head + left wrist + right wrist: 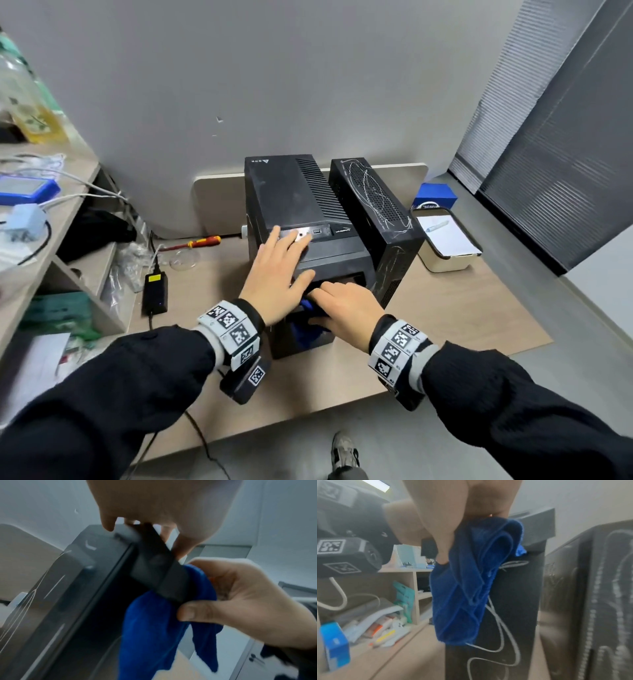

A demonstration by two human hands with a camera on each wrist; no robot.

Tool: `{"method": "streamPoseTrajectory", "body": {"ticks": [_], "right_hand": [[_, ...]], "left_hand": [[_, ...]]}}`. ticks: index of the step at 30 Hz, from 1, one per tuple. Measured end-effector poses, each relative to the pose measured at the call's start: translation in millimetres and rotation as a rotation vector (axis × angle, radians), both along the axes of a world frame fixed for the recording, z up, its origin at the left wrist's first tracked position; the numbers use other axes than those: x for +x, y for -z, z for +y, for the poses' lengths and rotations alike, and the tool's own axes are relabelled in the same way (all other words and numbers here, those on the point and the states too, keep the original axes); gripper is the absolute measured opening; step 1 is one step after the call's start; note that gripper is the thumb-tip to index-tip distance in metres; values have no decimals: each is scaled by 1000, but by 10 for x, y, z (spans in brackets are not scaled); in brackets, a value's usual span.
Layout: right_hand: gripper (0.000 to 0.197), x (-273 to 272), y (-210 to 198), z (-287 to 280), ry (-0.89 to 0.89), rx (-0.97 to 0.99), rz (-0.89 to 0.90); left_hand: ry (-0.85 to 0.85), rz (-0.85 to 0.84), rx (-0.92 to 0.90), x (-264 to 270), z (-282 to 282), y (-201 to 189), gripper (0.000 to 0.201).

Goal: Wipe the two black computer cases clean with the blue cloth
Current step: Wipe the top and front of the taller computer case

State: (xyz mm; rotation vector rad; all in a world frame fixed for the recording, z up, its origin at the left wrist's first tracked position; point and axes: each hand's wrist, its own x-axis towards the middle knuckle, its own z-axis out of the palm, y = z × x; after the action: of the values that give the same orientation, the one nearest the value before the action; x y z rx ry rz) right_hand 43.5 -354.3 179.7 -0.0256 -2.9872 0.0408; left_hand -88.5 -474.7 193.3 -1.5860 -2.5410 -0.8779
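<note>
Two black computer cases stand side by side on a low wooden table. The larger left case [291, 195] has my left hand [279, 270] lying flat on its top front edge, fingers straight. The right case [375, 205] is covered in white scribbles and nothing touches it. My right hand [342, 305] grips the bunched blue cloth [306, 330] and holds it against the left case's front face. In the left wrist view the right hand's thumb [193, 612] pinches the cloth [154, 628]. In the right wrist view the cloth [467, 585] hangs from my fingers over white marks on the case front [515, 601].
A red and yellow screwdriver [198, 242] and a black power adapter [156, 291] lie left of the cases. A cream tray [445, 265] with paper and a blue box [435, 196] sit to the right. A cluttered shelf [58, 240] lines the left; a wall stands behind.
</note>
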Motion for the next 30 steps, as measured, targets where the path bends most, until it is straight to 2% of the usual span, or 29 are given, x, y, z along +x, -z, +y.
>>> {"method": "streamPoseTrajectory", "body": {"ticks": [2,5,14,20,23,25,28,30], "right_hand": [[38,103,10,153,12,29,22],[38,199,-11,283,4,69,44],[36,0,119,-226,50,-15,125],[28,350,156,277,-42,-2,219],[28,331,53,274,-18,33,150],[30,286,-81,182,4,49,0],[30,226,-218,107,22,-104,-184],[24,137,-234,-3,21,-171,-172]], "left_hand": [[-5,105,-75,12,34,72,66],[-4,154,-74,28,41,92,66],[4,73,-57,31,38,68,72],[46,150,-68,19,17,67,67],[50,144,-77,4,9,74,67],[42,130,-62,11,12,87,66],[31,125,-53,39,19,96,65],[22,123,-58,42,13,88,67]]}}
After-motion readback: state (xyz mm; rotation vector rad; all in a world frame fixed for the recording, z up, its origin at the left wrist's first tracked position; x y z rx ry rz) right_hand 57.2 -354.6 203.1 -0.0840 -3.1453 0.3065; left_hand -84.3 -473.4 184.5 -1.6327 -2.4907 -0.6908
